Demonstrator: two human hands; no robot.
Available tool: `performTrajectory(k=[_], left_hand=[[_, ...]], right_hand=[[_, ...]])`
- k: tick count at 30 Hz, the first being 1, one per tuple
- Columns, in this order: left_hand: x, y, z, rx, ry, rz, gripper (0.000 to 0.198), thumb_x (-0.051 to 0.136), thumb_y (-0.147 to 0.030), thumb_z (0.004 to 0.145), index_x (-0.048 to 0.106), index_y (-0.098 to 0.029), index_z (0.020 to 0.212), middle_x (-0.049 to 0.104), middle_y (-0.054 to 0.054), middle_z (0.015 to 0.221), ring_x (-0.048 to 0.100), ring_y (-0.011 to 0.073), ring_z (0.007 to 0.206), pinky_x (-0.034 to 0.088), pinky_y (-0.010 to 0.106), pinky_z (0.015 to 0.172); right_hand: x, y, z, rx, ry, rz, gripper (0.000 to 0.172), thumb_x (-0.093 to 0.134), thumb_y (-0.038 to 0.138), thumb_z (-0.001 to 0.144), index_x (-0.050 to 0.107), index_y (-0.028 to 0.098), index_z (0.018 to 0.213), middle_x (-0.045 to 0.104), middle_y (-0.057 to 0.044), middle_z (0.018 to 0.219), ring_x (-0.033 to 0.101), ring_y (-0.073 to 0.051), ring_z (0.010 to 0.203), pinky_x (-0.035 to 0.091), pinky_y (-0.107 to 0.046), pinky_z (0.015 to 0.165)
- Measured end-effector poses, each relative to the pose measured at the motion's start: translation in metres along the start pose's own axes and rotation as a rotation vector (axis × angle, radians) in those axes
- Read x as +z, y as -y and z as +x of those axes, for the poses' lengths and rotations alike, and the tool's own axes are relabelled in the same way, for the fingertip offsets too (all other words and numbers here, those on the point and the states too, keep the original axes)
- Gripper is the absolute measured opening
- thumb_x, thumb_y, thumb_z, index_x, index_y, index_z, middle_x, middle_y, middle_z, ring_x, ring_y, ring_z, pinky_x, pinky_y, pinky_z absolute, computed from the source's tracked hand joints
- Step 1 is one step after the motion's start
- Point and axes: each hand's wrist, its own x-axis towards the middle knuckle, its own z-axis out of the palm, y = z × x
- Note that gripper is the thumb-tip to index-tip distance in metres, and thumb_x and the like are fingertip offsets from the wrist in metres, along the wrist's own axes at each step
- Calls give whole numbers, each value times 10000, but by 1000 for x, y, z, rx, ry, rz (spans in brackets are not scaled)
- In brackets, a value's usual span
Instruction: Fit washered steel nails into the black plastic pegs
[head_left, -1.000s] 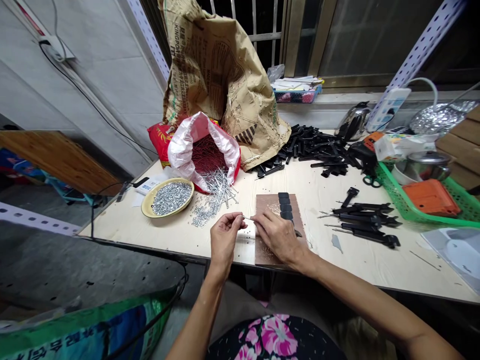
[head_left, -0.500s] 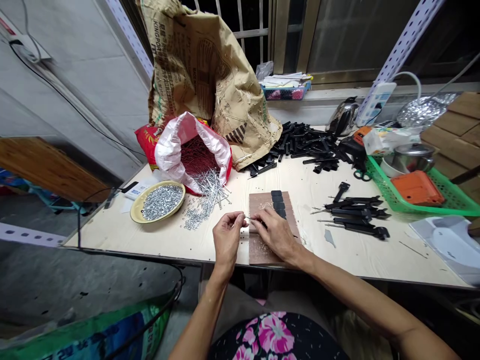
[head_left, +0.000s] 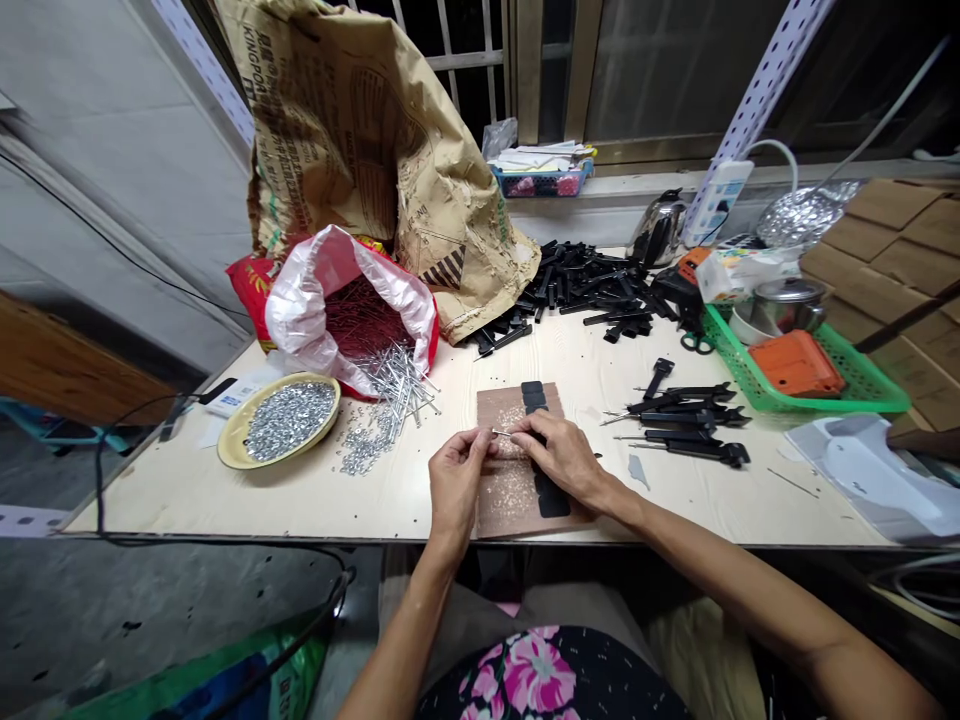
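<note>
A thin metal pin point(head_left: 501, 433) spans the gap between my two hands, above a brown board point(head_left: 499, 505) with black pads point(head_left: 553, 497) on it. My left hand point(head_left: 456, 480) pinches the pin's left end, where a small piece may sit, too tiny to make out. The right end is between the closed fingertips of my right hand point(head_left: 564, 455), which hovers over the pads. Left of the hands, loose silver pieces point(head_left: 364, 450) and long silver pins point(head_left: 405, 385) lie on the table by a yellow bowl point(head_left: 232, 440) of small metal pieces.
Behind stand a white and red bag point(head_left: 300, 300) of dark red pins and a big paper sack point(head_left: 442, 190). Black parts point(head_left: 585, 285) are heaped at the back. Assembled black pieces point(head_left: 694, 425) lie right, near a green basket point(head_left: 870, 390) and white tray point(head_left: 870, 470).
The view has shifted to the right, so the table items appear further left. Both hands still hold the pin, and the right hand no longer covers the lower black pads.
</note>
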Motion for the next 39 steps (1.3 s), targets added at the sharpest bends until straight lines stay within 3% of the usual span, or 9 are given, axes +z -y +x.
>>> performTrajectory(k=[10, 16, 21, 26, 29, 32, 35, 37, 39], left_hand=[[10, 0, 6, -179, 63, -207, 389, 705, -450, 703, 697, -115, 899, 663, 31, 676, 612, 111, 621, 479, 232, 621], [12, 2, 10, -157, 86, -77, 366, 770, -371, 638, 708, -134, 909, 667, 10, 661, 605, 110, 622, 482, 229, 626], [9, 5, 15, -117, 121, 37, 307, 756, -355, 660, 711, -124, 857, 641, 2, 643, 578, 103, 587, 492, 226, 596], [12, 8, 15, -94, 132, 105, 369, 697, -415, 717, 695, -130, 951, 653, 27, 741, 588, 116, 608, 515, 254, 610], [11, 7, 14, 12, 110, 259, 435, 583, -437, 816, 621, -175, 1162, 661, 73, 967, 629, 153, 710, 538, 321, 700], [7, 7, 14, 253, 83, 580, 394, 476, -393, 893, 598, -193, 1210, 618, 115, 1161, 604, 234, 1026, 479, 407, 918], [6, 17, 16, 471, 173, 909, 427, 410, -341, 927, 530, -151, 1291, 528, 148, 1334, 386, 294, 1316, 339, 478, 1072], [7, 28, 17, 563, 242, 1076, 487, 399, -341, 931, 448, -99, 1351, 422, 177, 1432, 227, 324, 1397, 296, 517, 1094], [8, 40, 19, 622, 266, 1214, 526, 394, -358, 932, 406, -64, 1367, 367, 206, 1460, 167, 342, 1408, 303, 546, 1081]], right_hand=[[-7, -11, -4, 29, -8, -23, 136, 520, 299, 911, 635, 230, 934, 644, -11, 915, 608, -142, 838, 452, -256, 741], [-11, -12, -6, 8, 3, -104, 152, 499, 308, 926, 628, 228, 938, 637, -14, 910, 606, -137, 815, 446, -243, 703], [-9, -6, -10, -31, 28, -328, 227, 418, 312, 961, 626, 222, 960, 630, -30, 896, 604, -140, 789, 406, -232, 624], [-11, -8, -7, -7, 31, -325, 202, 437, 319, 955, 616, 226, 968, 627, -19, 907, 598, -133, 776, 399, -230, 606], [-21, -20, -1, -21, 19, -301, 197, 445, 326, 954, 616, 234, 983, 626, -10, 932, 589, -128, 788, 401, -227, 611], [-35, -40, 15, -43, 24, -318, 209, 446, 336, 955, 626, 234, 989, 611, -12, 956, 574, -121, 782, 384, -215, 583], [-47, -64, 39, -87, 76, -389, 230, 445, 343, 955, 644, 226, 961, 602, -20, 933, 560, -125, 782, 351, -213, 558], [-52, -77, 53, -126, 118, -439, 240, 456, 343, 950, 653, 208, 923, 607, -28, 913, 555, -136, 801, 342, -220, 560], [-54, -87, 60, -178, 154, -461, 243, 470, 340, 945, 653, 188, 896, 614, -35, 908, 550, -144, 820, 349, -227, 574]])
